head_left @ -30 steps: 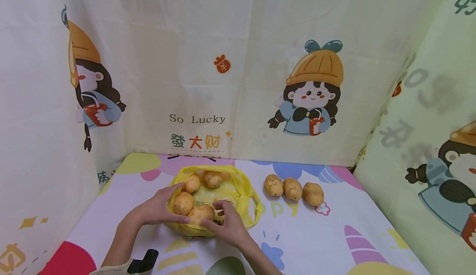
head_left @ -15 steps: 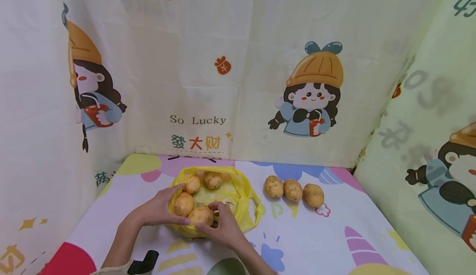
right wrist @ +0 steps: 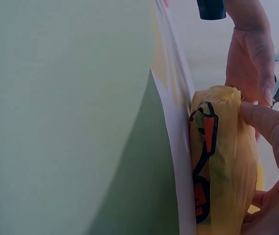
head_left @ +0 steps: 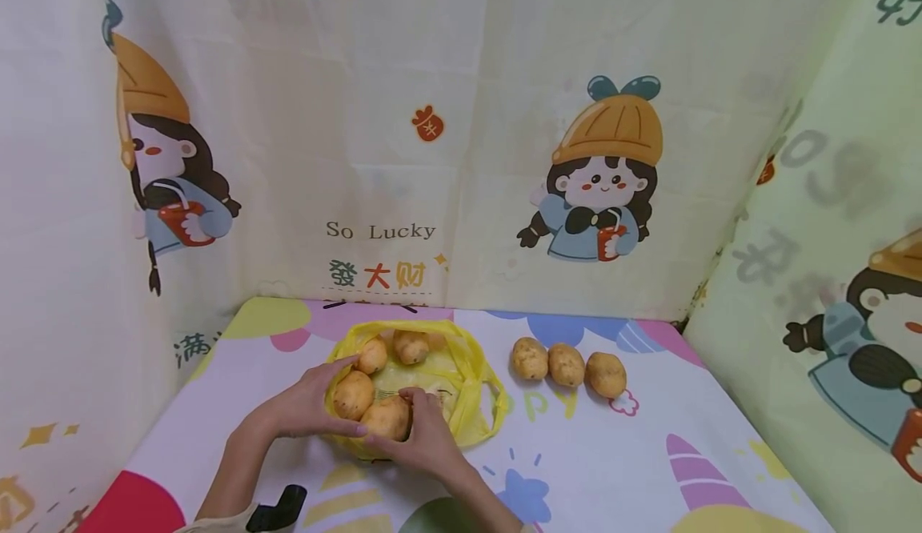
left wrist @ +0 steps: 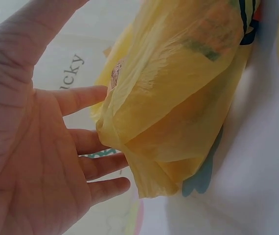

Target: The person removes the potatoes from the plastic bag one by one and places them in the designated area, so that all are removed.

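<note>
A yellow plastic bag (head_left: 471,405) lies with its mouth open, several potatoes inside it. My left hand (head_left: 306,403) spans the bag's left side, thumb by the front rim and fingers at the back; the left wrist view has its fingers (left wrist: 83,100) fairly straight, tips at the yellow plastic. My right hand (head_left: 428,437) grips the front potato (head_left: 386,418) in the bag, fingers over its right side and thumb at the front rim. In the right wrist view that thumb (right wrist: 264,117) touches the bag's edge. Behind the front potato sits another potato (head_left: 354,394).
Three potatoes lie in a row right of the bag: a left one (head_left: 530,358), a middle one (head_left: 566,365) and a right one (head_left: 606,374). They rest on a patterned tablecloth (head_left: 591,461). A printed curtain (head_left: 490,197) hangs behind and at both sides.
My right hand has moved left and closed in on the front potato, which has shifted slightly left. My left hand stays at the bag's side. The three outside potatoes have not moved.
</note>
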`<action>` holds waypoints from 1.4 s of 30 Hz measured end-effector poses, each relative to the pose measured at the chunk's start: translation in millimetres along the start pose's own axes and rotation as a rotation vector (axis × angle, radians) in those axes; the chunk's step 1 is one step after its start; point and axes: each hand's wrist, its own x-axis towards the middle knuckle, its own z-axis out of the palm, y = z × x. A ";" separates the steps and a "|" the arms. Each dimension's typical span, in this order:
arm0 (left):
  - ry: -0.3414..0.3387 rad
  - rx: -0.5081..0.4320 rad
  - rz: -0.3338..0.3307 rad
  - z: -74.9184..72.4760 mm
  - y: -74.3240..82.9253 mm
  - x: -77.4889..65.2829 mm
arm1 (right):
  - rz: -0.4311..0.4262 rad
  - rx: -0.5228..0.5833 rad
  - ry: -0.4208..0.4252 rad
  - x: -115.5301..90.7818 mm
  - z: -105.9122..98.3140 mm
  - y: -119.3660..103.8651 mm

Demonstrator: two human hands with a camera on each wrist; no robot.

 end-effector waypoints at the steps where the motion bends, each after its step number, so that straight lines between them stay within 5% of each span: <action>1: 0.000 0.001 0.004 0.1 0.0 0.1 | 0.003 0.002 0.001 0.4 0.9 -0.3; 23: -0.008 -0.019 -0.036 0.6 -1.9 1.6 | 0.060 0.176 0.015 1.4 5.1 0.2; 42: -0.014 -0.021 -0.008 -0.6 -1.8 1.8 | 0.058 0.222 0.174 0.6 3.1 -2.7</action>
